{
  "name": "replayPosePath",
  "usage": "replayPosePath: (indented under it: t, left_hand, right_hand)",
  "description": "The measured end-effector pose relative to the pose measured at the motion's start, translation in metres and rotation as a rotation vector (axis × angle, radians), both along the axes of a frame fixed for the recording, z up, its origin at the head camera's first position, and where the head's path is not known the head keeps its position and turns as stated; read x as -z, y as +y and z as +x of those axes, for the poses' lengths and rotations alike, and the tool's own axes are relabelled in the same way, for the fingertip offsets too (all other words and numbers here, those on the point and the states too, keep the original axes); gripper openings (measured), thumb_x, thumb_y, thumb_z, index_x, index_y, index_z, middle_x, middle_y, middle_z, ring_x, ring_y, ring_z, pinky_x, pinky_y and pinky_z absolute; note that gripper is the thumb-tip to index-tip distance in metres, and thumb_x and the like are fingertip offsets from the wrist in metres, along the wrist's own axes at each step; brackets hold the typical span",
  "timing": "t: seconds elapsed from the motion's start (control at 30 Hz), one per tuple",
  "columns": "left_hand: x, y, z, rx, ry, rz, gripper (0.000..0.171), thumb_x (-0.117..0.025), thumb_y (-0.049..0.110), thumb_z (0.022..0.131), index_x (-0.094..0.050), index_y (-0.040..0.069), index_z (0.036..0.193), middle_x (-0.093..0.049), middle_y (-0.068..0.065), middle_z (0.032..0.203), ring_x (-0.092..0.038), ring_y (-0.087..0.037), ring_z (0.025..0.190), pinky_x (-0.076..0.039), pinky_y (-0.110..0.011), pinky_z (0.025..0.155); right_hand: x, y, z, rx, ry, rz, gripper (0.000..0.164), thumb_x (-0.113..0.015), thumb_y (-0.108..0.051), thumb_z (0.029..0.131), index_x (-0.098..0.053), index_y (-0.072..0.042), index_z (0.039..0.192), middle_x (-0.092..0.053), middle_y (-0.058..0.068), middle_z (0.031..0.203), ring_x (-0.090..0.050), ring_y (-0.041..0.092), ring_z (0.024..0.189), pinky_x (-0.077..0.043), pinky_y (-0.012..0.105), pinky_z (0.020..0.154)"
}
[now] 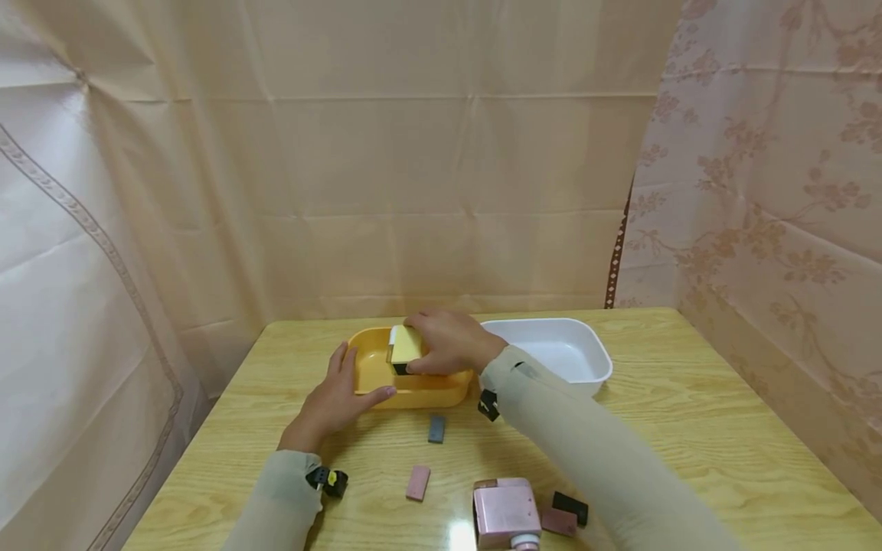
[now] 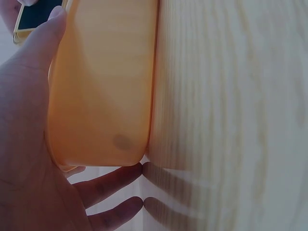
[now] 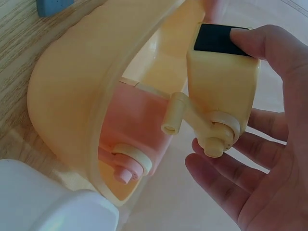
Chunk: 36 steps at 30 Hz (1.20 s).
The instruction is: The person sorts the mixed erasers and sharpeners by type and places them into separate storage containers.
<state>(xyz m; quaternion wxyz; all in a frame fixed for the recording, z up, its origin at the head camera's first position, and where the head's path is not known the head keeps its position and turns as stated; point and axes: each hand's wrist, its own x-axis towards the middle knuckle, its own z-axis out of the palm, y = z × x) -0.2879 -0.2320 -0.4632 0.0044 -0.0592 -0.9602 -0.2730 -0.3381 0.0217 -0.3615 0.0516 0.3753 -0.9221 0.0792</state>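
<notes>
My right hand [image 1: 451, 342] holds a yellow hand-crank pencil sharpener [image 1: 408, 346] over the orange-yellow bin [image 1: 420, 399]. In the right wrist view, the thumb presses a black panel [image 3: 219, 39] on one face while fingers support the far side. Its crank [image 3: 195, 118] points towards the bin. A pink crank sharpener [image 3: 137, 113] lies inside the bin, hidden by my hand in the head view. My left hand [image 1: 334, 398] rests against the bin's left end, fingers spread and fairly straight, thumb along the front rim.
A white bin [image 1: 599, 363] stands right of the orange-yellow one. Nearer me are a grey-blue block [image 1: 436, 429], a pink block [image 1: 417, 484], another pink sharpener [image 1: 506, 513], a dark pink block [image 1: 559, 522] and a black block [image 1: 570, 506]. Curtains hang behind the table.
</notes>
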Motion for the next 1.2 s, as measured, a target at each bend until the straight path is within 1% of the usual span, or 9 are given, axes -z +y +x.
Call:
replayPosePath:
  t: [0.27,0.37,0.63,0.87,1.03,1.2]
  left_hand:
    - [-0.001,-0.001,0.0,0.003,0.004,-0.012,0.13,-0.054,0.092,0.078,-0.002,0.014,0.167,0.007,-0.01,0.174,-0.05,-0.044,0.138,-0.048,-0.061,0.103]
    - [-0.002,-0.001,0.001,-0.001,-0.001,-0.01,0.13,-0.054,0.092,0.078,-0.002,0.014,0.167,0.007,-0.009,0.174,-0.049,-0.045,0.139,-0.047,-0.062,0.104]
    - [-0.001,-0.001,0.0,0.008,-0.001,-0.003,0.129,-0.056,0.09,0.079,-0.002,0.013,0.167,0.008,-0.01,0.174,-0.046,-0.047,0.142,-0.046,-0.063,0.106]
    - [-0.001,-0.001,0.0,0.013,0.004,-0.002,0.13,-0.055,0.091,0.078,-0.001,0.014,0.168,0.008,-0.009,0.174,-0.047,-0.047,0.141,-0.046,-0.064,0.105]
    - [-0.002,-0.001,-0.001,0.01,0.004,-0.008,0.129,-0.055,0.091,0.078,-0.001,0.016,0.168,0.007,-0.009,0.174,-0.047,-0.047,0.141,-0.046,-0.063,0.106]
    - [0.001,-0.002,-0.002,0.016,0.016,-0.014,0.129,-0.055,0.091,0.079,-0.001,0.015,0.168,0.005,-0.011,0.174,-0.048,-0.046,0.14,-0.047,-0.063,0.104]
  right_hand:
    - [0.007,-0.011,-0.004,-0.016,-0.013,0.021,0.07,-0.075,-0.055,0.085,-0.058,-0.016,0.14,-0.063,-0.005,0.113,-0.058,0.013,0.086,-0.049,0.028,0.068]
    - [0.009,-0.016,-0.006,-0.012,-0.02,0.03,0.071,-0.074,-0.056,0.085,-0.057,-0.017,0.142,-0.063,-0.004,0.113,-0.058,0.014,0.085,-0.048,0.028,0.068]
    - [0.014,-0.026,-0.009,0.013,-0.016,0.041,0.073,-0.073,-0.058,0.086,-0.055,-0.018,0.144,-0.062,-0.004,0.12,-0.058,0.013,0.089,-0.049,0.029,0.071]
    - [0.016,-0.032,-0.01,0.032,-0.014,0.058,0.074,-0.072,-0.06,0.086,-0.055,-0.019,0.145,-0.063,-0.004,0.126,-0.058,0.013,0.094,-0.05,0.031,0.076]
    - [0.017,-0.037,-0.01,0.027,-0.022,0.072,0.076,-0.072,-0.062,0.087,-0.054,-0.019,0.147,-0.062,-0.003,0.132,-0.058,0.012,0.097,-0.051,0.03,0.08]
    - [0.02,-0.042,-0.01,0.018,-0.055,0.069,0.076,-0.073,-0.061,0.088,-0.054,-0.018,0.146,-0.061,-0.002,0.133,-0.058,0.011,0.094,-0.051,0.027,0.078]
